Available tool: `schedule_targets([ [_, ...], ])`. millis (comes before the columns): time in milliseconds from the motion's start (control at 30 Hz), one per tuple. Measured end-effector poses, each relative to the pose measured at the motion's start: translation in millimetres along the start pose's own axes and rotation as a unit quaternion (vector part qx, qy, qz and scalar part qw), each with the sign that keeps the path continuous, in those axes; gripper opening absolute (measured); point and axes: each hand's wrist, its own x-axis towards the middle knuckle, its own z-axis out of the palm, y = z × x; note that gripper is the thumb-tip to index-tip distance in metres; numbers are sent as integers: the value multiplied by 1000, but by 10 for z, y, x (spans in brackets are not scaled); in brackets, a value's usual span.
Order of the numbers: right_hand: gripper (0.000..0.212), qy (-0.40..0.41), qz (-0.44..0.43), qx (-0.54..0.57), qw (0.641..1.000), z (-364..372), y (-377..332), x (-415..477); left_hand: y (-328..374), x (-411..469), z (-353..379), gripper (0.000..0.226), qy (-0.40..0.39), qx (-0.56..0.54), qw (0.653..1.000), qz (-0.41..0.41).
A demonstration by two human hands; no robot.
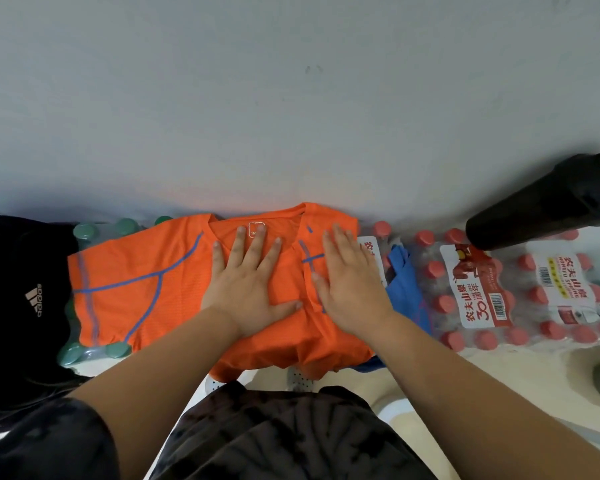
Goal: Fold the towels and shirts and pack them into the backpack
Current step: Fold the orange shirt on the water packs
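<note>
the orange shirt (pixel 187 282) lies with its neck toward the wall on shrink-wrapped packs of bottled water, which serve as the surface. the side under the right hand looks already folded inward, while the other sleeve lies out flat, so i judge this an early fold. the left hand (pixel 253 282) presses flat below the collar, fingers straight and spread apart. the right hand (pixel 347 289) lies flat on the folded edge, fingers straight and slightly apart, probably to smooth the slippery cloth and set the crease. the neck tag (pixel 252 231) is too small to read. just beside the shirt lies a blue garment (pixel 404 285). the red-capped pack (pixel 499 289) reads "nongfu spring", with chinese characters and "30". the black fabric (pixel 25 299) at left bears "adidas".
</note>
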Motion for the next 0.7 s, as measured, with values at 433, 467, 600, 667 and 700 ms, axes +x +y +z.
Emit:
schedule_targets([
  [433,93,-48,75,-173,981,72,501,-102,136,149,-25,110,-22,23,999,24],
  [467,93,-52,79,-175,980,52,544,-109,160,165,-29,109,-22,24,999,25],
  [600,95,-64,79,-180,978,5,548,-103,166,166,-50,105,-21,19,999,22],
  [667,98,-60,81,-184,978,-22,486,-102,109,106,-82,102,-9,10,1000,13],
  [700,99,-48,75,-184,979,-41,433,-96,62,59,-103,101,-1,6,1000,5],
])
